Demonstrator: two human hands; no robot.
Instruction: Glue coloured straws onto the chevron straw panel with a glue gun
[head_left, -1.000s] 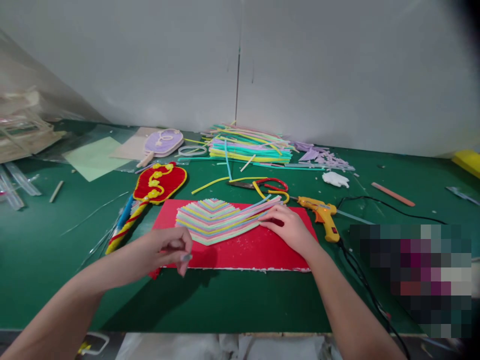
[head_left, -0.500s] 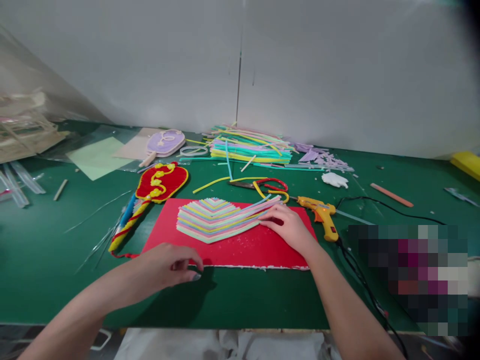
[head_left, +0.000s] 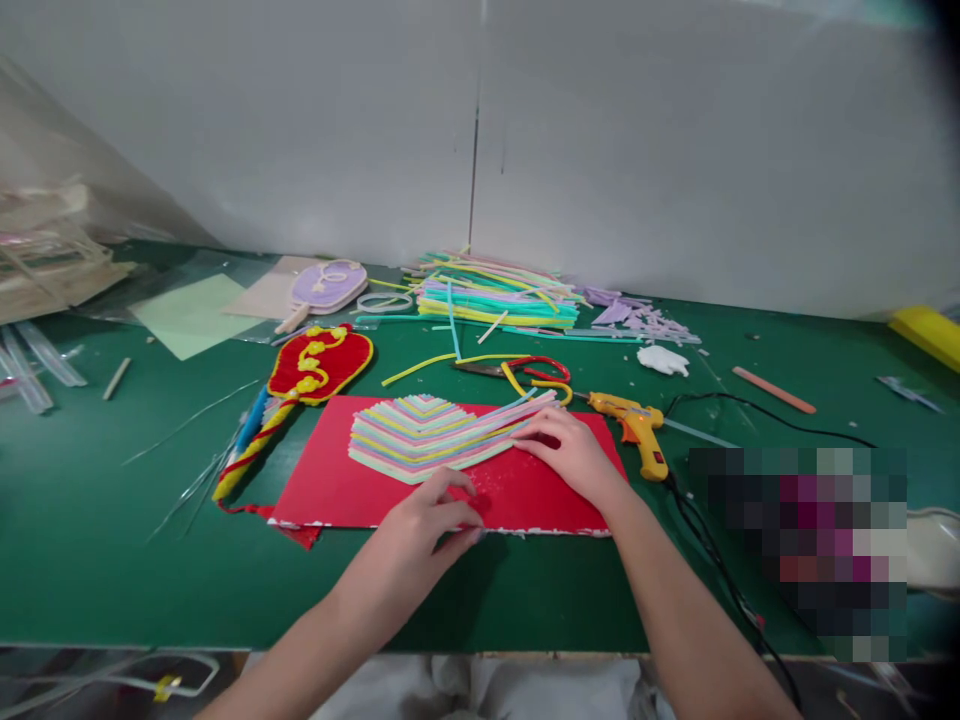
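Observation:
Pastel fuzzy strips are laid side by side in a V pattern on a red sheet, their longer ends reaching to the right. My right hand has its fingertips on those right ends, thumb and fingers curved with a gap between them. Over the sheet's lower middle is my left hand, its fingers bent and apart, near the lowest strip and holding nothing visible. Scissors with red and yellow handles lie behind the sheet. To the right is a yellow glue gun.
A red and yellow fan-shaped piece lies left of the sheet, a purple one behind it. At the back is a pile of coloured strips beside purple scraps. A black cable runs down the right side.
My left hand has moved right, from the sheet's lower left edge to its lower middle. My right hand stays at the strip ends. The view has shifted slightly.

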